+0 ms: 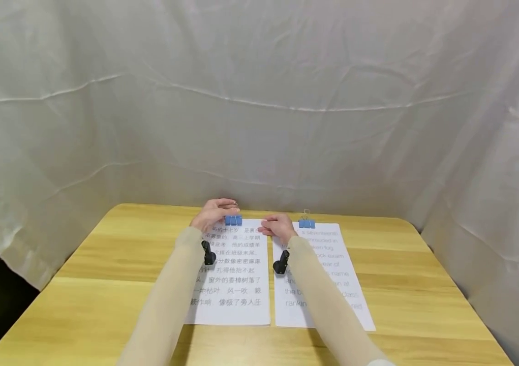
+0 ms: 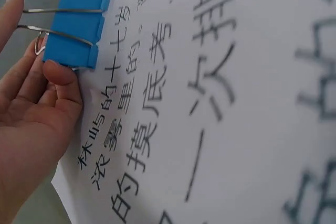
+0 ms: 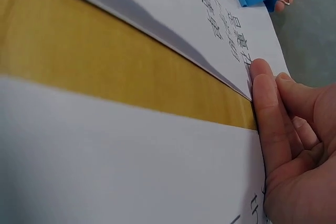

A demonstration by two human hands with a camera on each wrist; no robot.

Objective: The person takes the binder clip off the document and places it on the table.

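We see a wooden table bearing two printed paper stacks, the left stack and the right stack, side by side, slightly apart.

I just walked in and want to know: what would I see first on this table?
Two white paper stacks lie side by side on the wooden table, each with a blue clip at its far edge. The left hand pinches the left stack's blue binder clip, while the right hand touches the left stack at its right edge.

Left hand: thumb and fingers curled, pinching.
Right hand: fingers straight, close together, pressing flat.
Arms: both stretched forward, sleeved, roughly parallel.
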